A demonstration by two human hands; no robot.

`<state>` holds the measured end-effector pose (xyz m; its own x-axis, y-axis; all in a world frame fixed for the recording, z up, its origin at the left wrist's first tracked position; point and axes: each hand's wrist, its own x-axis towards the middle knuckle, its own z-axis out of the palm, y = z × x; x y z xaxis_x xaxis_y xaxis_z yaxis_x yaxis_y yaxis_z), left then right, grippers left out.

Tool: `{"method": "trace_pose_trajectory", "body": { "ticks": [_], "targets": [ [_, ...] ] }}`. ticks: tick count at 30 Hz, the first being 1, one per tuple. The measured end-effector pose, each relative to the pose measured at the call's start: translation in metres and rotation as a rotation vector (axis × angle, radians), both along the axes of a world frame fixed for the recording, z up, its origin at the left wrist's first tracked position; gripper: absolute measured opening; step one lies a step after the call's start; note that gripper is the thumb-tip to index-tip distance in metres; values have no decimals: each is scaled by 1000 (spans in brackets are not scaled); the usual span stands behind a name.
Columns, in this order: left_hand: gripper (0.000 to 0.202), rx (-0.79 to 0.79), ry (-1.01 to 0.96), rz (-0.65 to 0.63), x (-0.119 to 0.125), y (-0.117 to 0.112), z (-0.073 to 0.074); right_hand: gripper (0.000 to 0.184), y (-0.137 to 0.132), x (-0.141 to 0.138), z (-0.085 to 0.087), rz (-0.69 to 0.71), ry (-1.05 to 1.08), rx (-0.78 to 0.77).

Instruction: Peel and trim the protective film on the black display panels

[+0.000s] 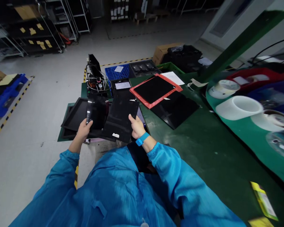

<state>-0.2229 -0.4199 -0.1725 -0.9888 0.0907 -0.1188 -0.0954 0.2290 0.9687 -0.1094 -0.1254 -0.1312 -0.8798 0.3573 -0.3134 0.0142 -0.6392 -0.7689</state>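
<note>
My left hand (84, 128) grips the near edge of a glossy black panel (97, 110) held over black trays (74, 116) at the bench's left end. My right hand (136, 125), with a blue wristband, is closed on the right edge of a larger flat black panel (120, 118), thumb on top. The two panels overlap slightly between my hands. Both sleeves are blue.
On the green bench (203, 151) lie a red-framed black panel (155, 90), a black sheet (175, 108), white paper (172, 77) and tape rolls (238, 107). A small machine with hoses (96, 77), a blue crate (117, 72) and a cardboard box (163, 52) stand behind. Shelving lines the far floor.
</note>
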Motion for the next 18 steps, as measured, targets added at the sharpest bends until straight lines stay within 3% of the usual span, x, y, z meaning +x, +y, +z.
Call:
{"method": "trace_pose_trajectory", "body": {
  "ticks": [5, 10, 18],
  "targets": [
    [35, -79, -85, -9, -8, 12, -12, 41, -4, 0, -2, 25, -5, 49],
    [37, -101, -72, 45, -8, 16, -12, 43, -6, 0, -8, 30, -23, 99],
    [34, 83, -288, -208, 29, 47, -14, 48, -7, 0, -15, 59, -67, 140]
  ]
}}
